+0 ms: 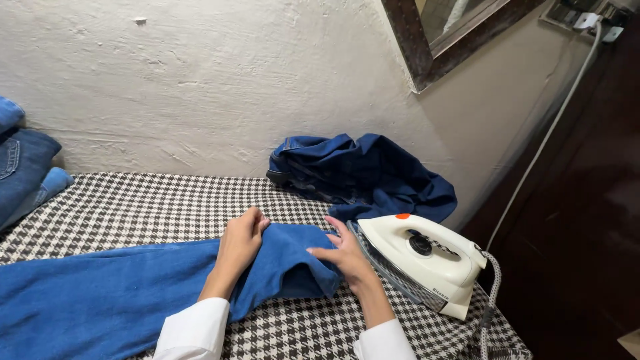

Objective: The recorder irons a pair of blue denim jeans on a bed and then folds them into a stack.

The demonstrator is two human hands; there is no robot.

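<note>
Fingers (pixel 252 220) of the left hand (pixel 239 245) curl narrowly over the top edge of the blue jeans leg (pixel 120 293), pinching a fold of the cloth between fingertips and palm. Fingers (pixel 320 252) of the right hand (pixel 345 253) lie loosely spread, the thumb and forefinger touching the hem end of the same leg, with the other fingertips resting flat on the fabric; this hand grips nothing firmly. Both wrists emerge from white sleeves (pixel 193 330) at the lower edge of the view.

Jeans leg: laid lengthwise across the near half of the board, running from the lower left corner to the middle, where its hem lies between the two hands. The cloth is bunched and slightly raised under the left hand.

Board cover (pixel 133 207): a black-and-white houndstooth cloth, showing behind the leg and below the hem.

Iron (pixel 420 257): white with an orange spot on top and a dark dial, tipped on its side just beside the right hand, its soleplate turned toward that hand. Whether the hand's back touches the soleplate cannot be told. A braided cord (pixel 490 293) leaves its heel at the right edge of the board.

Farther back, a crumpled dark blue garment (pixel 373 173) sits against the wall (pixel 200 80). Folded denim (pixel 23 167) is stacked at the far left. A white cable (pixel 553 127) climbs the right wall toward a socket (pixel 587 17), beside a dark-framed mirror (pixel 433 40).
</note>
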